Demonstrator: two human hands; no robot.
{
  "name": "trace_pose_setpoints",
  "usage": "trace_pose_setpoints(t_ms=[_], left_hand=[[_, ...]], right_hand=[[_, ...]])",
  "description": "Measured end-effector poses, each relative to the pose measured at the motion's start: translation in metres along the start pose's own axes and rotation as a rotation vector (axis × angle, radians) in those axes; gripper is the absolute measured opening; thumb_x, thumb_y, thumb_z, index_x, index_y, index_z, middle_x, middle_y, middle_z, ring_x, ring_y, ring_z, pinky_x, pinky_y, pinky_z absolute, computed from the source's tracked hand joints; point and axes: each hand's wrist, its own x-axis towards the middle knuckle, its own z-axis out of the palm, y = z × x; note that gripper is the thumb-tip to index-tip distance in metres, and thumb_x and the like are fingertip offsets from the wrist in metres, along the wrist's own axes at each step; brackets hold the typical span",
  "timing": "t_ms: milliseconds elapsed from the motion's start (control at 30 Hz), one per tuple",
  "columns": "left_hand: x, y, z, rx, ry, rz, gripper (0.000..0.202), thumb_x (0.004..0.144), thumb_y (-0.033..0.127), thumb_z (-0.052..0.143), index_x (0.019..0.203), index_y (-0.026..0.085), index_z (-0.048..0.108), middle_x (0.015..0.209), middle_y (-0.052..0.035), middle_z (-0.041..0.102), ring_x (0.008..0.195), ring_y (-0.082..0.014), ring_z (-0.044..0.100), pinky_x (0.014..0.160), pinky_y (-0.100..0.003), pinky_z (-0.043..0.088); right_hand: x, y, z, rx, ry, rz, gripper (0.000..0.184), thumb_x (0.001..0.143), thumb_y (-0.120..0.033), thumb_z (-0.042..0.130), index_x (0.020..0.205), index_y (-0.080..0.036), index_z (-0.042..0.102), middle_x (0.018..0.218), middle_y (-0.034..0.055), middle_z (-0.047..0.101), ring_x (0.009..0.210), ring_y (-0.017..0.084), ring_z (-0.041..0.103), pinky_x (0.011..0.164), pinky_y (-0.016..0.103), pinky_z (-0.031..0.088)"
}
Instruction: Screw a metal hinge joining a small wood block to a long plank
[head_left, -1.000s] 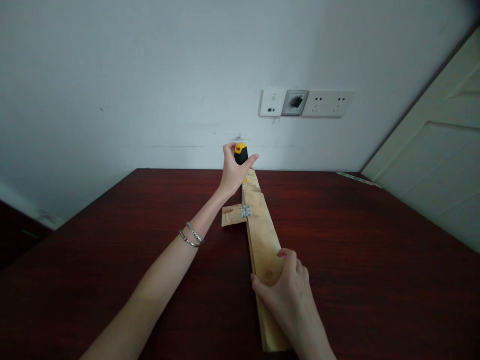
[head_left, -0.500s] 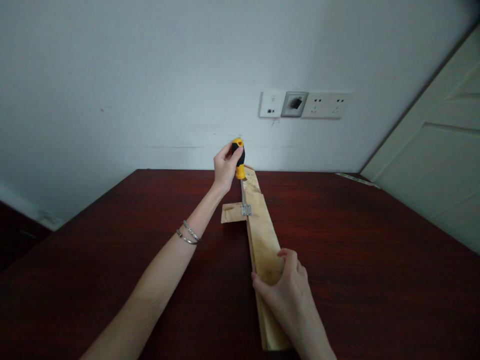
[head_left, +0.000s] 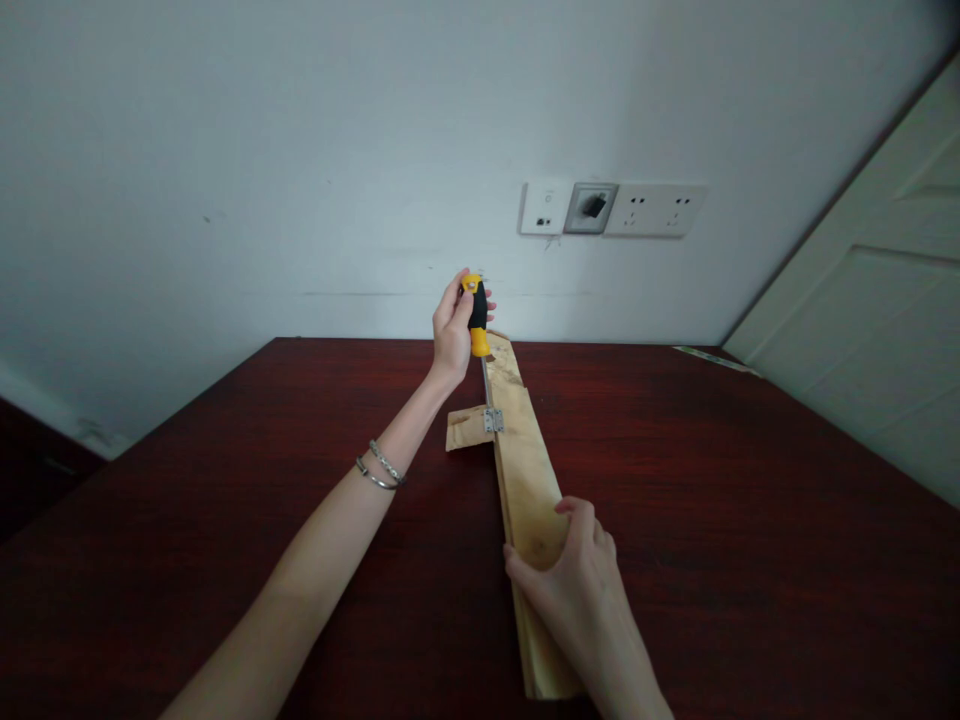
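My left hand (head_left: pixel 453 325) is closed around the yellow-and-black handle of a screwdriver (head_left: pixel 479 318). The tool stands nearly upright, its shaft reaching down to a small metal hinge (head_left: pixel 493 420). That hinge spans a long pale wooden board (head_left: pixel 529 460) and a short wood piece (head_left: pixel 466 428) sticking out on its left. Whether the tip sits in a screw is too small to tell. Across the near end of the board, my right hand (head_left: pixel 581 570) grips its two edges between thumb and fingers.
The board lies on a dark red wooden table (head_left: pixel 712 520). Behind it rises a white wall (head_left: pixel 337 150) with a row of sockets (head_left: pixel 611 209). A pale panelled door (head_left: pixel 885 280) stands at the right, with a thin strip (head_left: pixel 718 360) near the table's back edge.
My left hand has turned around the screwdriver handle, and its fingertips now show on the far side. The short wood piece has tilted slightly. My right hand stays put.
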Motion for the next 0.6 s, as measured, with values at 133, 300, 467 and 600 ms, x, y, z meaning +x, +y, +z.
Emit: trace_pose_setpoints(t_ms=[133, 300, 467, 600], left_hand=[[0.002, 0.007, 0.002, 0.012, -0.018, 0.041, 0.038, 0.087, 0.032, 0.054, 0.124, 0.025, 0.056, 0.091, -0.0063, 0.066, 0.076, -0.0155, 0.062, 0.064, -0.027, 0.049], [0.000, 0.022, 0.005, 0.026, -0.044, 0.080, 0.038, 0.088, 0.032, 0.054, 0.124, 0.024, 0.056, 0.091, -0.0070, 0.066, 0.075, -0.0157, 0.062, 0.062, -0.026, 0.049], [-0.013, 0.031, 0.005, 0.043, -0.059, 0.083, 0.040, 0.087, 0.036, 0.054, 0.125, 0.024, 0.055, 0.092, -0.0076, 0.065, 0.074, -0.0158, 0.061, 0.059, -0.026, 0.048], [-0.026, 0.031, -0.001, 0.037, -0.042, 0.076, 0.039, 0.086, 0.037, 0.055, 0.123, 0.024, 0.056, 0.090, -0.0070, 0.064, 0.073, -0.0153, 0.061, 0.058, -0.025, 0.048]], right_hand=[[0.001, 0.000, 0.000, -0.017, 0.005, -0.010, 0.048, 0.064, -0.035, 0.065, 0.102, -0.018, 0.041, 0.091, 0.0107, 0.052, 0.090, 0.031, 0.049, 0.081, 0.045, 0.043], [0.002, 0.000, 0.000, -0.013, 0.019, -0.014, 0.049, 0.063, -0.035, 0.065, 0.102, -0.019, 0.041, 0.091, 0.0106, 0.053, 0.090, 0.031, 0.049, 0.081, 0.045, 0.044], [0.000, -0.002, 0.000, -0.026, 0.014, -0.026, 0.048, 0.064, -0.034, 0.065, 0.102, -0.018, 0.041, 0.092, 0.0110, 0.053, 0.089, 0.030, 0.049, 0.081, 0.045, 0.043], [0.000, -0.003, -0.001, -0.038, 0.010, -0.024, 0.049, 0.064, -0.034, 0.065, 0.103, -0.018, 0.040, 0.092, 0.0111, 0.053, 0.089, 0.031, 0.049, 0.081, 0.045, 0.043]])
